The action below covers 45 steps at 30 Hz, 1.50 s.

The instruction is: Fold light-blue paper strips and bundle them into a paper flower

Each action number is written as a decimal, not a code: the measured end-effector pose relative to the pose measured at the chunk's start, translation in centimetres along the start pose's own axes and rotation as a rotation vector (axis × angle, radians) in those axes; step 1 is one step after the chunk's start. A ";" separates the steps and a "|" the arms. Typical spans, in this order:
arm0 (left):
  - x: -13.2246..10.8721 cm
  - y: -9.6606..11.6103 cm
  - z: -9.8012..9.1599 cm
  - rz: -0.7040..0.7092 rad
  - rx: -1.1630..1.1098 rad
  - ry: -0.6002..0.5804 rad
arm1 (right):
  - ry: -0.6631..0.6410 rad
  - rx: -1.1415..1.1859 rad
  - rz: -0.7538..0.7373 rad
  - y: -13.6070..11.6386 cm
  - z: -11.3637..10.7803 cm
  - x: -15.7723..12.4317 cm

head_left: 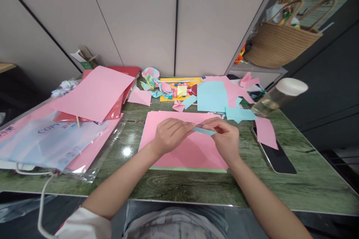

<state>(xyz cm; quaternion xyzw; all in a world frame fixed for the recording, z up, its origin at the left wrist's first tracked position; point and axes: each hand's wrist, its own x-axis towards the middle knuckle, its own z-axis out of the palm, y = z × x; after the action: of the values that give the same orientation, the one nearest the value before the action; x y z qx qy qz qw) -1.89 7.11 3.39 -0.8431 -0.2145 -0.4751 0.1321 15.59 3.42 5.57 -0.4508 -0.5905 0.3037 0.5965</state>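
Between my two hands is a small strip of light blue paper [205, 131], held above a stack of pink paper [185, 153]. My left hand [172, 134] pinches its left end, with the fingers bent over. On the other end, the thumb and fingertips of my right hand [227, 136] are closed. Something thin and dark shows between the fingertips, too small to make out. Behind the stack lie a small folded pink piece [178, 106], a blue paper strip [189, 102] and a larger light blue sheet [212, 96].
A bottle with a white lid [280, 96] and a phone [276, 155] partly under pink paper [267, 133] are at right. Folded paper flowers [151, 78] lie at the back. Plastic-wrapped paper [64, 138] covers the left side, near a white cable [42, 201].
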 end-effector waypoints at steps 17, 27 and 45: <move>0.2 0.2 -0.1 -0.015 0.001 0.036 | 0.017 0.029 -0.014 0.1 0.2 -0.1; 0.4 0.4 0.0 -0.026 -0.002 0.053 | 0.019 0.025 -0.022 0.1 0.3 -0.2; -0.1 -0.7 0.2 -0.046 0.070 -0.023 | -0.068 0.002 0.208 0.8 -0.5 0.6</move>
<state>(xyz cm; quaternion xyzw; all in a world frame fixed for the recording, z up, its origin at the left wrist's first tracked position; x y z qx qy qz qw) -2.11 7.80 3.21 -0.8383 -0.2518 -0.4602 0.1484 16.30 4.21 5.18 -0.4985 -0.5599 0.3799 0.5419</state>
